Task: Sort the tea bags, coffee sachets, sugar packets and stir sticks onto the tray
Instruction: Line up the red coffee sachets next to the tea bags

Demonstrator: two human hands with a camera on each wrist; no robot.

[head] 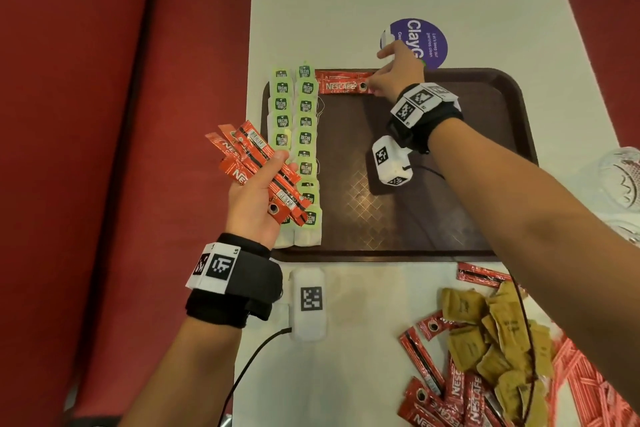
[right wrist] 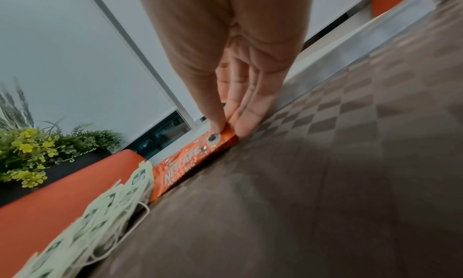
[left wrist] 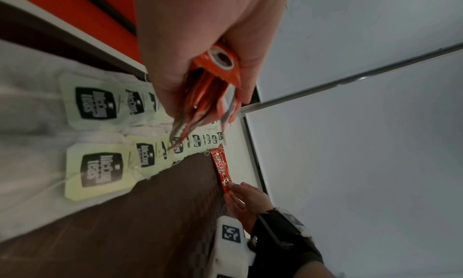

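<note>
A brown tray [head: 502,114] lies on the white table. Two columns of green-tagged tea bags [head: 294,135] run down its left side. One red coffee sachet [head: 341,85] lies along the tray's far edge, beside the top tea bags. My right hand [head: 375,83] pinches that sachet's right end between thumb and fingers [right wrist: 240,123]; the sachet [right wrist: 185,161] rests flat on the tray [right wrist: 325,163]. My left hand [head: 263,184] hovers over the tea bags' near end and grips a fanned bundle of coffee sachets [head: 242,152]. That bundle [left wrist: 213,96] shows in the left wrist view too.
On the table near the front right lies a mixed pile: loose coffee sachets [head: 446,388], brown sugar packets [head: 495,340] and red-striped stir sticks [head: 581,385]. A purple round sticker [head: 426,42] sits beyond the tray. Glassware [head: 623,180] stands at the right edge. A red bench [head: 104,149] runs along the left.
</note>
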